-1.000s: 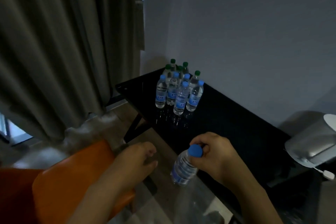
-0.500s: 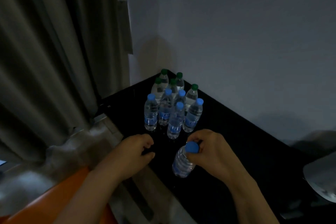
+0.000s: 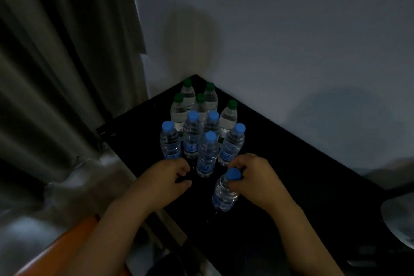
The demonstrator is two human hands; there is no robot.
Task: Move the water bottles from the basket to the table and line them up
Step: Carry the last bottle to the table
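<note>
My right hand (image 3: 255, 177) grips a blue-capped water bottle (image 3: 224, 195) by its neck, upright over the black table (image 3: 302, 175), just in front of the group. Several blue-capped bottles (image 3: 207, 157) stand in front and several green-capped bottles (image 3: 188, 94) behind them, near the table's far corner. My left hand (image 3: 167, 180) hovers with curled fingers and nothing in it, left of the held bottle, close to the front blue-capped bottles. No basket is in view.
A grey curtain (image 3: 56, 74) hangs at the left and a white wall (image 3: 291, 40) rises behind the table. An orange seat (image 3: 67, 251) sits at the lower left. A pale rounded object (image 3: 398, 219) lies at the right edge.
My right hand has carried the bottle forward over the table toward the standing group. The left hand moved along with it. The view has swung closer to the table corner.
</note>
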